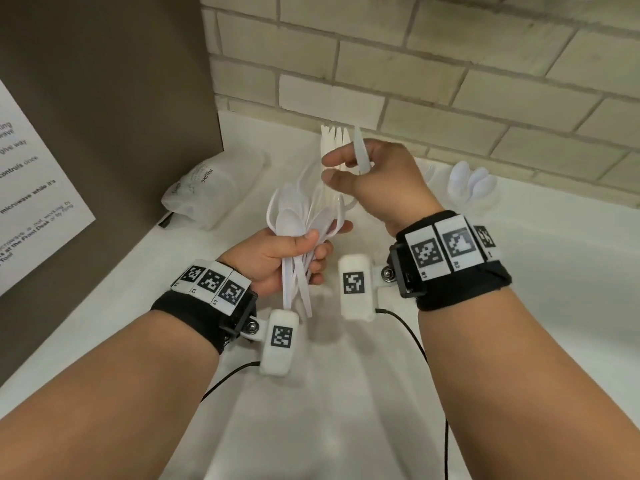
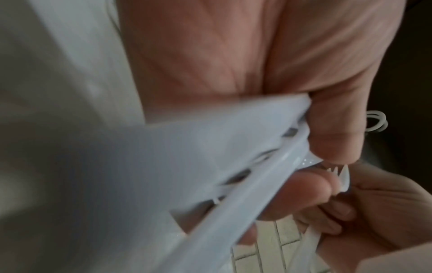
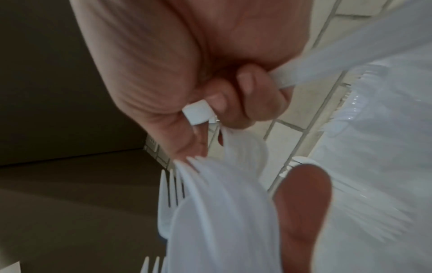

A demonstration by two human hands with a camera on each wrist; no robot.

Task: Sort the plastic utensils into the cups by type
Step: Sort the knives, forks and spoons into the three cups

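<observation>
Nearest, two forearms reach over a white worktop (image 1: pixel 519 341), each wrist wrapped in a black band with square coded tags and a small white camera block trailing a black cable.

The left hand (image 1: pixel 277 258) is clamped in a fist round a bundle of white plastic utensils (image 1: pixel 298 230), spoons and forks mixed, their handles hanging below the fist and their heads fanned upward. In the left wrist view the thumb presses across the handles.

Just beyond and above it, the right hand (image 1: pixel 377 178) pinches a single white utensil (image 1: pixel 360 150), thumb and curled fingers closed on its handle, the blade-like end pointing up; it looks like a knife.

Farther back, near the worktop's rear edge, a clear cup of knives (image 1: pixel 332 136) stands behind the right hand, and a clear cup of spoons (image 1: pixel 471 185) stands to the right of it. A crumpled clear plastic bag (image 1: pixel 207 188) lies at the rear left, against a dark brown appliance (image 1: pixel 104 98) with a printed notice (image 1: pixel 31 188) on its side. A pale brick wall (image 1: pixel 450 64) closes off the back.
</observation>
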